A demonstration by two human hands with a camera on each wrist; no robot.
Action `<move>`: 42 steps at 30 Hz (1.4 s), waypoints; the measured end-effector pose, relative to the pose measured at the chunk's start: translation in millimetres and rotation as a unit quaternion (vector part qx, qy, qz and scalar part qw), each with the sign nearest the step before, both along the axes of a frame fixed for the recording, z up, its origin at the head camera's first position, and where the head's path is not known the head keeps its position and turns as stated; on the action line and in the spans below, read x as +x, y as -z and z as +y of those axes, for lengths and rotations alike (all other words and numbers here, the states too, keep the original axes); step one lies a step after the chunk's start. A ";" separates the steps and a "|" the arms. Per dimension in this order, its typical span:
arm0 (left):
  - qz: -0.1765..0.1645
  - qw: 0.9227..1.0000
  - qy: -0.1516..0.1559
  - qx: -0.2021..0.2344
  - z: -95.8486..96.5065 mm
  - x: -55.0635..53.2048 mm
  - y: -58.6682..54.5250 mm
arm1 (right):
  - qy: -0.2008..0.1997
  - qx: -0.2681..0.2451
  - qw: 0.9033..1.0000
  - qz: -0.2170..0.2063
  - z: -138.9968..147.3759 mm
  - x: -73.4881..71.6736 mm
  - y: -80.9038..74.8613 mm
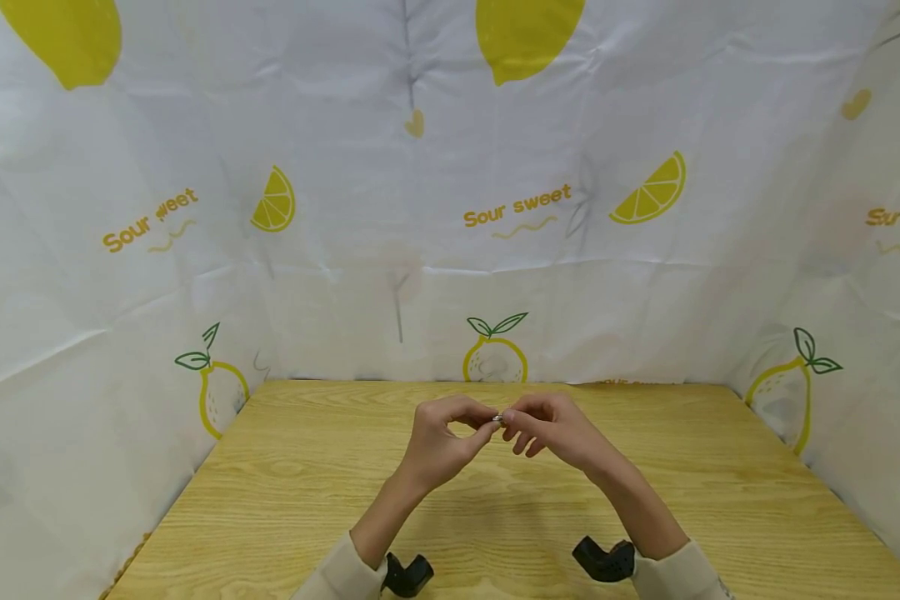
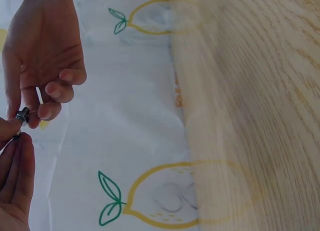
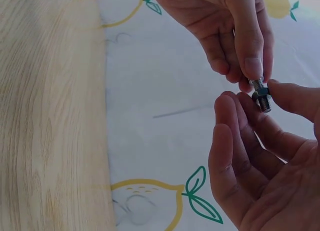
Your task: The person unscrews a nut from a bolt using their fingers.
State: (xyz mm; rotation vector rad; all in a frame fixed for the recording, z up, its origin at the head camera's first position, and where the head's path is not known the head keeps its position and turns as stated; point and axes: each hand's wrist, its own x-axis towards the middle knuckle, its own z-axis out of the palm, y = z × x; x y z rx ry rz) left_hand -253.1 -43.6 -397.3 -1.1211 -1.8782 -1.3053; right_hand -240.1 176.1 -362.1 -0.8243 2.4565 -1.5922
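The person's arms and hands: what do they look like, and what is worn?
The left hand and right hand are bare, without visible gloves or rings. The left sleeve and right sleeve are cream. A bent black piece sticks out beside the left sleeve, another black piece beside the right.

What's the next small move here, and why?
Probably turn the nut slightly with the right hand while the left hand holds the bolt steady. The left hand pinches one end, the right thumb is against the nut, and thread shows on both sides of it, so it seems free to travel. Direction: can't tell.
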 end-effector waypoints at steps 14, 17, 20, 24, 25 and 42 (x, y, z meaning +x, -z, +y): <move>-0.003 1.000 0.005 0.004 -0.3 1.0 -2.0 | 0.002 -0.024 1.000 0.018 -0.4 -0.9 3.5; 0.008 1.000 0.003 0.002 -0.5 0.3 -1.3 | 0.008 -0.015 1.000 0.012 0.1 -0.5 3.0; 0.022 1.000 0.000 -0.003 -0.6 -0.4 -0.3 | 0.005 -0.005 1.000 0.007 -0.1 0.0 2.7; 0.018 1.000 -0.007 -0.007 -0.8 -0.2 -0.5 | -0.003 -0.007 1.000 0.008 -0.9 0.2 2.5; 0.014 1.000 -0.008 -0.007 -0.8 0.0 -0.8 | -0.003 -0.009 1.000 0.010 -1.0 0.2 2.4; 0.003 1.000 -0.008 -0.004 0.0 1.8 -2.0 | 0.000 -0.007 1.000 0.013 0.2 0.6 -0.4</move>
